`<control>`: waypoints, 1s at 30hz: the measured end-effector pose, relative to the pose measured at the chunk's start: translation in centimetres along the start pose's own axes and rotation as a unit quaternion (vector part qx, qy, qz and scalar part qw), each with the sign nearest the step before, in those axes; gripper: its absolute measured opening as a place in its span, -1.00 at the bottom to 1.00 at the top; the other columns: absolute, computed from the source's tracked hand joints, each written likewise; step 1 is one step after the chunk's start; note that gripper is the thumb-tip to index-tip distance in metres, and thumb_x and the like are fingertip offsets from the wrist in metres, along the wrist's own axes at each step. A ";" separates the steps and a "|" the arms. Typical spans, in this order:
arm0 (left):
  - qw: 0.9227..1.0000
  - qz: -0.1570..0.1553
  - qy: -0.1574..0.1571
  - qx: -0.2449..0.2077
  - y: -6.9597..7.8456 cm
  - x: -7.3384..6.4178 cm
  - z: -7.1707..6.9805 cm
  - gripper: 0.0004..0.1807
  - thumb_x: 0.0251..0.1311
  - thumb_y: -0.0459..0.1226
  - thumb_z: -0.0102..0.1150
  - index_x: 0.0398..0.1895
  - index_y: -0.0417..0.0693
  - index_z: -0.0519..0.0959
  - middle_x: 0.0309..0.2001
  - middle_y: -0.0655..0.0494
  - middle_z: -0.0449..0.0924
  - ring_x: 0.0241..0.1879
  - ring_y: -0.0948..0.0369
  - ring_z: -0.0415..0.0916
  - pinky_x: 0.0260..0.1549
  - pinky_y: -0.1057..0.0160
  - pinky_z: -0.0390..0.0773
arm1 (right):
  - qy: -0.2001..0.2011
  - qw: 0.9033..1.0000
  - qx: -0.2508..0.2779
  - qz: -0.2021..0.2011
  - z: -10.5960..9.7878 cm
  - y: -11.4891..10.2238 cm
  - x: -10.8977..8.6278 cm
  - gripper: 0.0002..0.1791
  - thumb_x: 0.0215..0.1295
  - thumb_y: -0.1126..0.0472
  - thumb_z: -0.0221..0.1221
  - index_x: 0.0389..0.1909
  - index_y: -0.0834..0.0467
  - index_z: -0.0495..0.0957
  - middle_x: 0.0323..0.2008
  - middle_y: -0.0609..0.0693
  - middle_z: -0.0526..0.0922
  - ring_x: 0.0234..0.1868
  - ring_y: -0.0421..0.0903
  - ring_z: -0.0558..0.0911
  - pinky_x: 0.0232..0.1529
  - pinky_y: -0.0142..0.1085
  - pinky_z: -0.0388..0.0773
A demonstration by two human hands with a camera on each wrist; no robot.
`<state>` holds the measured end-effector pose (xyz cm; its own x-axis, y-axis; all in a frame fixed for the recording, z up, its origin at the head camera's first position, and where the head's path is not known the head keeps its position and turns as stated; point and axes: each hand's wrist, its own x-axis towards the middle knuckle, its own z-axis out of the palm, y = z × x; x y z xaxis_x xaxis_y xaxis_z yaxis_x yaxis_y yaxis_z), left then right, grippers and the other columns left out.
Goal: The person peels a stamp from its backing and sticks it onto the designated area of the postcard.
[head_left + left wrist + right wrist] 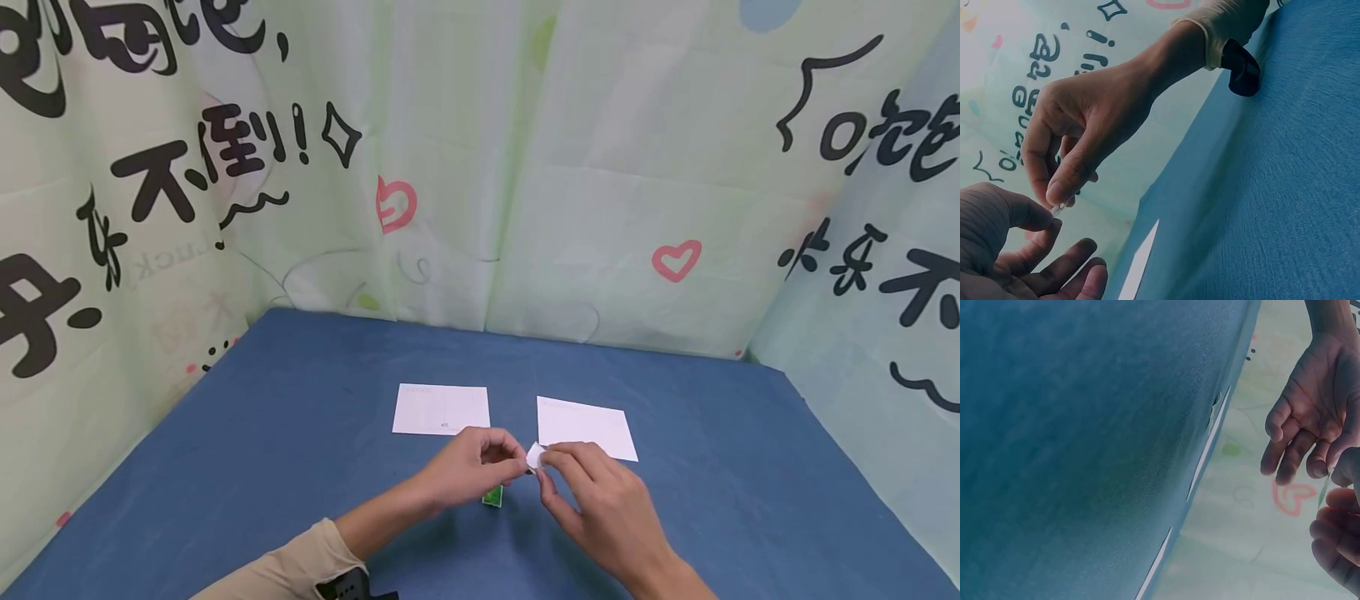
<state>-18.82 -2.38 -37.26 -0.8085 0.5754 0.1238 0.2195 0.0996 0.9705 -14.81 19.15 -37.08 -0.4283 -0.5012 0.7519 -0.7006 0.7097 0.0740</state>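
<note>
Both hands meet in front of the two white cards. My left hand pinches one edge of a small white piece of paper between thumb and index finger. From the other side, my right hand pinches the same piece with its thumb and fingertips. In the right wrist view it appears as a thin, greenish sliver between the fingers; the fingertips hide much of it. Just below the left hand, a small green stamp-like piece with a pale border lies on the table, partly covered by that hand.
A white card with faint print, like an envelope, lies behind the left hand. A second white card lies at an angle behind the right hand. The blue-covered table is enclosed by a printed curtain at back and sides.
</note>
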 end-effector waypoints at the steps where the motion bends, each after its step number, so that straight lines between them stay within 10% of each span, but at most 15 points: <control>1: 1.000 0.000 0.000 0.002 0.0 0.0 0.0 -0.83 0.41 -0.27 0.18 -0.19 -0.22 0.65 -0.20 -0.15 0.67 -0.29 0.30 0.53 -0.24 0.34 0.51 | 0.000 1.000 0.001 -0.002 0.0 0.0 0.0 -0.59 0.55 0.02 -0.08 -0.23 0.14 0.69 -0.23 -0.06 0.68 -0.28 -0.13 0.67 -0.32 -0.23 0.65; 30: 1.000 -0.005 -0.008 0.010 0.2 -0.2 0.5 -0.85 0.38 -0.26 0.22 -0.21 -0.20 0.65 -0.22 0.07 0.69 -0.24 0.29 0.57 -0.31 0.32 0.51 | -0.014 0.999 0.012 -0.026 0.3 0.0 0.0 -0.61 0.52 0.10 -0.13 -0.34 0.09 0.65 -0.30 -0.13 0.66 -0.37 -0.21 0.63 -0.27 -0.21 0.66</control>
<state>-18.32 -2.04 -37.23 -0.8021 0.5867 0.1114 0.2233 0.1217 0.9671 -14.96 18.99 -37.32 -0.4065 -0.5506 0.7291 -0.7357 0.6705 0.0962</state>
